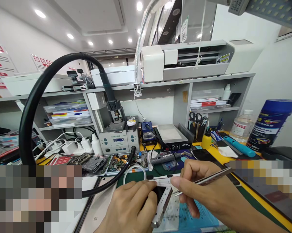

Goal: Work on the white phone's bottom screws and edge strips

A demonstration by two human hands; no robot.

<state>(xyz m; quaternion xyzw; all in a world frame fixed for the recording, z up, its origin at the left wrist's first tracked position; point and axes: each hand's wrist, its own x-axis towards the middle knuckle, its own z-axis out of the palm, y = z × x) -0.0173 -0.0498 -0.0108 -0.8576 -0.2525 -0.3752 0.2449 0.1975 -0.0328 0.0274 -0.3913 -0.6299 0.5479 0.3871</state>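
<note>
My left hand (132,205) is wrapped around a silver-edged phone (163,207), tilted so that its side frame faces me. The fingers cover most of its dark face. My right hand (200,186) grips slim metal tweezers (215,175) between thumb and fingers. Their tips point down and left, close beside the phone's edge; whether they touch it I cannot tell. Just beyond both hands lies a pale, narrow strip-like item (163,181). Under the hands is a blue and white printed mat (196,216).
Behind stands a soldering station (119,142) with a thick black hose (26,113) arching on the left. Trays of circuit boards (128,161) sit ahead. A Xiaomi-marked phone back (100,207) lies at left. A blue spray can (269,126) and clear bottle (241,126) stand at right.
</note>
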